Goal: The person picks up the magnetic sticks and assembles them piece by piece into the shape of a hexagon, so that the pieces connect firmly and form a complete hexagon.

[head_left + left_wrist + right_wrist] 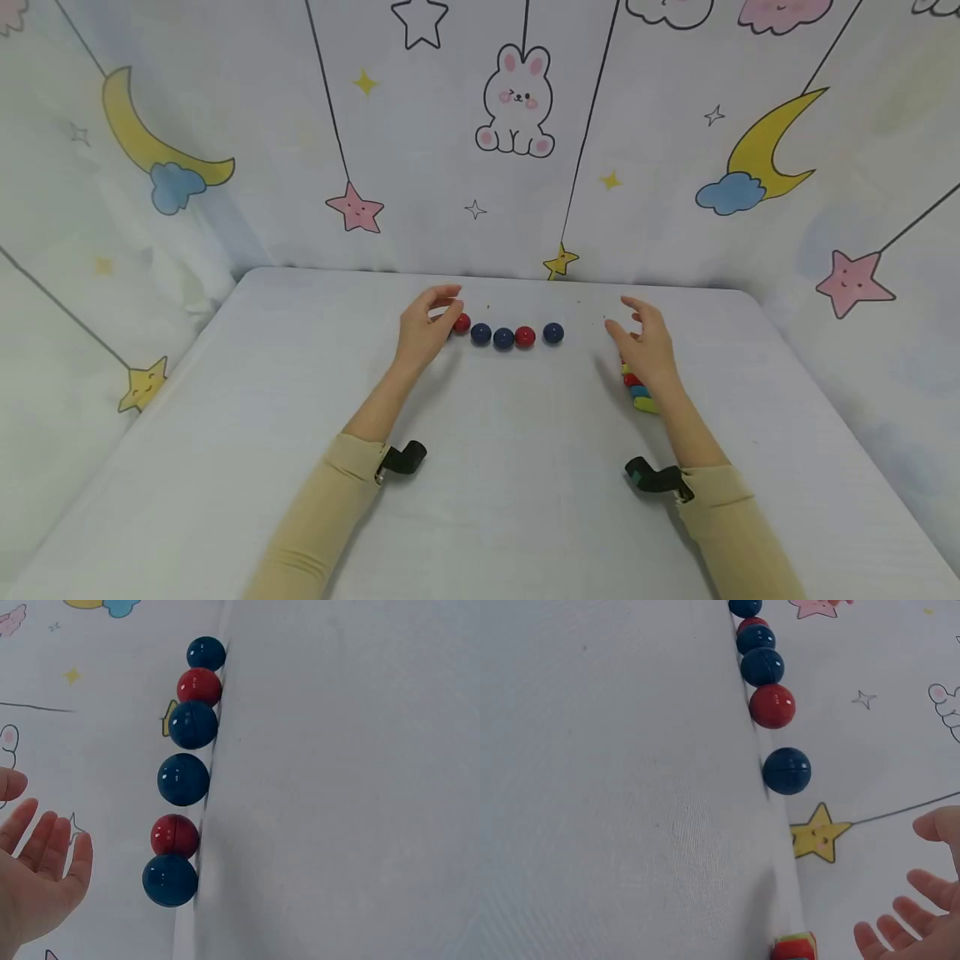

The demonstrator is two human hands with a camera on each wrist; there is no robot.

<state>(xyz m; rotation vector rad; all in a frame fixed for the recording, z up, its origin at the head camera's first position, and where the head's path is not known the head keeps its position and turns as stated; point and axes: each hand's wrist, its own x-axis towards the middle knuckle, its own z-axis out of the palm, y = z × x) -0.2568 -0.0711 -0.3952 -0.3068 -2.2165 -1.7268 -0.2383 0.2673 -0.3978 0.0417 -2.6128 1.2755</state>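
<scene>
A row of several glossy balls lies across the far part of the table, with dark blue ones such as this blue ball [553, 333] and two red ones, including this red ball [525, 337]. My left hand [427, 327] hovers by the row's left end with fingers relaxed, partly covering another blue ball [170, 880]. Right of the row, my right hand [647, 343] is held with loosely bent fingers and nothing between them. Below its palm shows a short line of coloured pieces [642, 392] in yellow, blue and red, partly hidden by the hand.
The white table [495, 500] runs back to a cloth backdrop [450, 167] printed with stars, moons and a rabbit. A black wrist camera [405, 457] sticks out from the left sleeve, and another black camera [652, 477] from the right sleeve.
</scene>
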